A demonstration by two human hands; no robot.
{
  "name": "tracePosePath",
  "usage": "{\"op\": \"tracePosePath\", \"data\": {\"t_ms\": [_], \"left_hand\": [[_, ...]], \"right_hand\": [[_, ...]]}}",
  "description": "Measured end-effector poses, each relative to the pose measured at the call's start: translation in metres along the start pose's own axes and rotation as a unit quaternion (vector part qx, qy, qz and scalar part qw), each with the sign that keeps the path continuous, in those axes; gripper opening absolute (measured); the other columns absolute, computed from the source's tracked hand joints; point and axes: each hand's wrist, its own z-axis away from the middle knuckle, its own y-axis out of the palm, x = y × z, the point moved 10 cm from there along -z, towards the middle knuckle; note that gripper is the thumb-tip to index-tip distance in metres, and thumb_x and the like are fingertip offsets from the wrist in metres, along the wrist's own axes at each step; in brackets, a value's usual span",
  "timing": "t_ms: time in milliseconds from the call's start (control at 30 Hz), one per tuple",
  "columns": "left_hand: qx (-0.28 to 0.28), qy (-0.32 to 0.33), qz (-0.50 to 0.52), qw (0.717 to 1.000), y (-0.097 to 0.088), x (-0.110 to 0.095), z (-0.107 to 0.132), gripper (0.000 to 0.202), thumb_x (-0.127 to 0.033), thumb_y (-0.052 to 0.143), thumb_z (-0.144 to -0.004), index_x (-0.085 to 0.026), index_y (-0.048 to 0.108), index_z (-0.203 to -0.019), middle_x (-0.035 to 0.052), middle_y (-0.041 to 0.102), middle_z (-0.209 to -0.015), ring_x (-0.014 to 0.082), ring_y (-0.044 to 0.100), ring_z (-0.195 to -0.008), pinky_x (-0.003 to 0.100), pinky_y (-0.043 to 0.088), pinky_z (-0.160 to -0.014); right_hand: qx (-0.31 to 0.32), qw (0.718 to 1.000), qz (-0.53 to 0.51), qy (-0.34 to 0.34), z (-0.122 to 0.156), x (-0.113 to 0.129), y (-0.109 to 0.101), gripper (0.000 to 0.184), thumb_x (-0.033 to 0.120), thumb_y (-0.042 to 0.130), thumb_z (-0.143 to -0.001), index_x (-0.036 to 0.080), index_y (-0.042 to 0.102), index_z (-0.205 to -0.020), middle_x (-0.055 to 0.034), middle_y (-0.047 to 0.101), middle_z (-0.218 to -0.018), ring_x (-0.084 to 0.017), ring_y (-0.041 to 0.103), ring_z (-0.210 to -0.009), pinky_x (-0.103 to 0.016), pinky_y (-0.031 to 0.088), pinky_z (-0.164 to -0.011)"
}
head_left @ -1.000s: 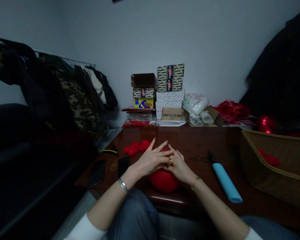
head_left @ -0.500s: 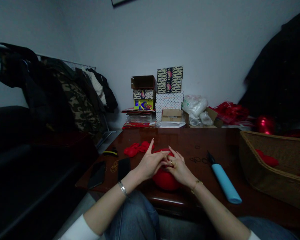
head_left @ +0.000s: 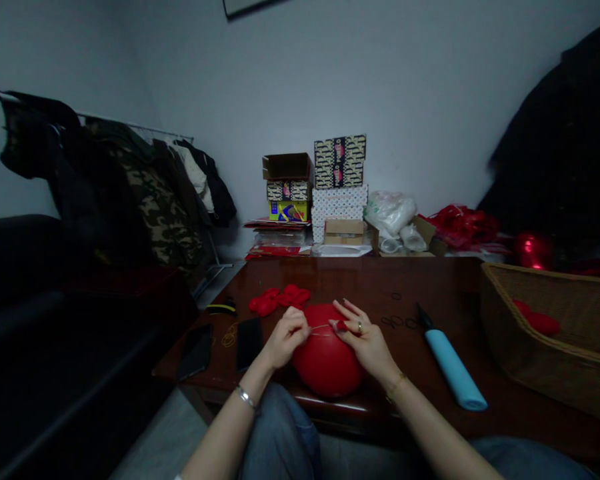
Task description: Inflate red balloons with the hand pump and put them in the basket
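Observation:
A round, inflated red balloon [head_left: 329,370] rests at the table's near edge, between my hands. My left hand [head_left: 286,339] is closed, pulling a thin rubber band [head_left: 321,327] taut across the top of the balloon. On the other side, my right hand [head_left: 367,339] pinches the balloon's red neck between thumb and finger, its other fingers extended. The band stretches from the left fist to the right fingertips; whether it loops fully around the neck cannot be made out.
Limp red balloons [head_left: 266,302] lie behind the left hand. Yellowish rubber bands [head_left: 229,335] lie between a phone [head_left: 195,351] and a dark flat object [head_left: 249,342]. Dark loops [head_left: 393,321], a blue hand pump [head_left: 453,370] and a wicker basket [head_left: 500,313] are at right.
My hands were together over the balloon with fingers interlaced. Now the left has drawn away to the left, stretching the rubber band, and more of the balloon shows.

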Motion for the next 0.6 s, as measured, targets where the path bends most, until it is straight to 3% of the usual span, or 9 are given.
{"op": "tracePosePath", "data": {"t_ms": [67, 133, 233, 333, 400, 467, 600], "left_hand": [[-0.038, -0.038, 0.133, 0.990, 0.001, 0.013, 0.002, 0.039, -0.035, 0.037, -0.085, -0.016, 0.064, -0.065, 0.0057, 0.057, -0.061, 0.0201, 0.053, -0.077, 0.036, 0.041, -0.081], [-0.073, -0.077, 0.228, 0.968, 0.007, 0.023, 0.000, 0.036, -0.033, 0.040, -0.084, -0.013, 0.070, -0.089, 0.0041, 0.058, -0.056, 0.0210, 0.057, -0.079, 0.037, 0.041, -0.085], [-0.127, -0.159, 0.300, 0.932, 0.016, 0.036, -0.002, 0.045, -0.035, 0.052, -0.082, -0.012, 0.059, -0.119, -0.0015, 0.056, -0.045, 0.0181, 0.060, -0.071, 0.035, 0.043, -0.084], [-0.136, -0.190, 0.332, 0.914, 0.027, 0.038, -0.002, 0.057, -0.036, 0.058, -0.079, -0.016, 0.047, -0.131, 0.0041, 0.069, -0.070, 0.0173, 0.063, -0.076, 0.036, 0.045, -0.084], [-0.124, -0.173, 0.305, 0.928, 0.028, 0.033, -0.002, 0.058, -0.033, 0.065, -0.074, -0.020, 0.051, -0.128, 0.0090, 0.068, -0.100, 0.0196, 0.062, -0.093, 0.037, 0.044, -0.090], [-0.106, -0.140, 0.228, 0.958, 0.027, 0.024, -0.003, 0.057, -0.029, 0.073, -0.065, -0.025, 0.058, -0.120, 0.0084, 0.060, -0.118, 0.0215, 0.054, -0.109, 0.040, 0.038, -0.099], [-0.071, -0.099, 0.118, 0.985, 0.031, 0.012, -0.007, 0.059, -0.027, 0.079, -0.058, -0.032, 0.062, -0.114, 0.0039, 0.057, -0.125, 0.0222, 0.042, -0.122, 0.044, 0.029, -0.107]], "right_hand": [[-0.012, 1.000, -0.005, 0.008, 0.001, -0.002, 0.001, 0.022, 0.042, 0.054, -0.081, 0.032, 0.070, -0.092, -0.0002, 0.052, -0.129, -0.021, 0.032, -0.130, -0.048, 0.028, -0.105], [-0.024, 1.000, 0.012, 0.004, 0.003, -0.002, 0.002, 0.023, 0.040, 0.054, -0.082, 0.032, 0.068, -0.098, -0.0001, 0.054, -0.128, -0.021, 0.033, -0.129, -0.049, 0.028, -0.104], [-0.047, 0.996, 0.065, -0.030, 0.006, 0.006, 0.003, 0.026, 0.033, 0.051, -0.083, 0.034, 0.064, -0.105, 0.0021, 0.054, -0.127, -0.020, 0.034, -0.127, -0.050, 0.027, -0.105], [-0.070, 0.991, 0.106, -0.047, 0.008, 0.009, 0.004, 0.031, 0.024, 0.047, -0.084, 0.034, 0.062, -0.110, 0.0032, 0.054, -0.127, -0.019, 0.037, -0.125, -0.048, 0.030, -0.103], [-0.081, 0.988, 0.124, -0.041, 0.009, 0.008, 0.005, 0.033, 0.023, 0.046, -0.083, 0.033, 0.062, -0.110, 0.0028, 0.055, -0.126, -0.020, 0.039, -0.123, -0.048, 0.033, -0.101], [-0.092, 0.984, 0.150, -0.039, 0.010, 0.006, 0.004, 0.033, 0.022, 0.045, -0.083, 0.031, 0.062, -0.110, 0.0025, 0.056, -0.124, -0.021, 0.041, -0.121, -0.048, 0.035, -0.100], [-0.096, 0.969, 0.221, -0.056, 0.012, 0.008, 0.010, 0.037, 0.021, 0.048, -0.081, 0.029, 0.059, -0.116, 0.0013, 0.058, -0.123, -0.023, 0.040, -0.123, -0.049, 0.033, -0.100]]}}
